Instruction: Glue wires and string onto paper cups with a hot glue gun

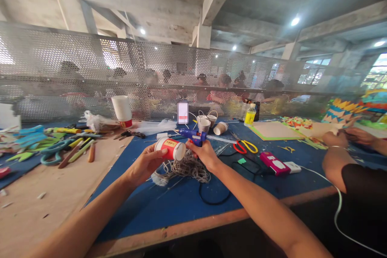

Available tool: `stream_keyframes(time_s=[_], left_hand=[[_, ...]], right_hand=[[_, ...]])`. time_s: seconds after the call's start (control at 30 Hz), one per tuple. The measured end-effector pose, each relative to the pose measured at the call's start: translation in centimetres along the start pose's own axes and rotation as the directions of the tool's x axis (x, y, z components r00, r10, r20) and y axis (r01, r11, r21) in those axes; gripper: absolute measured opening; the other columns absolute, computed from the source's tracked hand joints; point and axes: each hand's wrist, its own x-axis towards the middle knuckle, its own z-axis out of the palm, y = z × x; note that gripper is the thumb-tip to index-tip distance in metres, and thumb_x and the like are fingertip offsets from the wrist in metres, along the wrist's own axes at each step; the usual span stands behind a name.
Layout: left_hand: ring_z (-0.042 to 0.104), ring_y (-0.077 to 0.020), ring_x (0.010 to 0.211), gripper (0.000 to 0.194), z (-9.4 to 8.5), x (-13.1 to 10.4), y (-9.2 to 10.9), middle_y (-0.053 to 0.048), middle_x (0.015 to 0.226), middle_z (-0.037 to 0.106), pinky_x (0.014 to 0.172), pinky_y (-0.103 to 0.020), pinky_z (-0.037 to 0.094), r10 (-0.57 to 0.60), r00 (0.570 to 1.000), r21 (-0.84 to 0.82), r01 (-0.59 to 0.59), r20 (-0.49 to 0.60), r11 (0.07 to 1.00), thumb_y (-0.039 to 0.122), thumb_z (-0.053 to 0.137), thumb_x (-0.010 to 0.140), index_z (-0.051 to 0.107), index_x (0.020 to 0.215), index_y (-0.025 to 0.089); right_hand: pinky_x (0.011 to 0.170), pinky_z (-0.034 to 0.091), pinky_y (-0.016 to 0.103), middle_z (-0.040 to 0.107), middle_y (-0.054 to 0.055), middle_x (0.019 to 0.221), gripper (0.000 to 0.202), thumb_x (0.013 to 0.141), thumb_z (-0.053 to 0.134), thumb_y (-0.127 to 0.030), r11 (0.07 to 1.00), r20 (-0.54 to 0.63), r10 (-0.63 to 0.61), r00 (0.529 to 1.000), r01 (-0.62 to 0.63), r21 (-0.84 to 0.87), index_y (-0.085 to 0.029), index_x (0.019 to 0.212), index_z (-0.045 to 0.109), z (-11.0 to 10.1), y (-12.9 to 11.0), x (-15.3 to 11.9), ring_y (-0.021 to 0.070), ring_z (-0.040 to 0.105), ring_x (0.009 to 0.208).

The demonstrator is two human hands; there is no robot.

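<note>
My left hand (150, 161) is wrapped round a red and white paper cup (173, 149), which it holds on its side above the table. In my right hand (205, 154) is a blue hot glue gun (191, 135), its nozzle pointing left and away, just beyond the cup. A white glue stick (222, 140) seems to extend from the gun's back toward the right. Below both hands lies a tangled heap of beige cord (189, 168). Several small cups wound in cord, among them a handled one (204, 123) and one lying on its side (220, 128), rest behind the glue gun.
Scissors with red and yellow handles (245, 146) and a magenta box (274, 163) lie to the right. A stack of paper cups (121, 109), large scissors (54, 153) and tools are at left. A co-worker's hands (335, 139) work at far right. A perforated screen (169, 68) stands behind.
</note>
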Motion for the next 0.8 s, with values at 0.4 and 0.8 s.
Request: stream_keyframes(time_s=[0.4,0.8], left_hand=[[0.069,-0.0182,0.084,0.023,-0.03,0.12,-0.34,-0.009,0.100,0.076,0.081,-0.026,0.053,0.004,1.000,-0.052,-0.004,-0.001,0.999,0.018,0.071,0.080,0.073,0.103,0.013],[0.069,-0.0196,0.087,0.024,0.51,-0.10,-0.21,-0.010,0.101,0.075,0.085,-0.029,0.052,-0.003,1.000,-0.026,0.003,-0.005,1.000,0.021,0.073,0.080,0.072,0.102,0.013]], right_hand=[[0.045,0.033,0.022,0.051,-0.005,0.057,0.038,0.072,0.075,-0.053,1.000,0.013,0.008,1.000,-0.008,0.009,-0.017,0.081,0.064,0.21,-0.19,-0.11,0.0079,0.040,0.046],[0.044,0.032,0.022,0.049,-0.007,0.051,0.041,0.069,0.077,-0.053,0.999,-0.011,0.045,0.999,-0.044,0.030,-0.017,0.082,0.064,0.32,-0.71,-0.24,0.0080,0.040,0.044]])
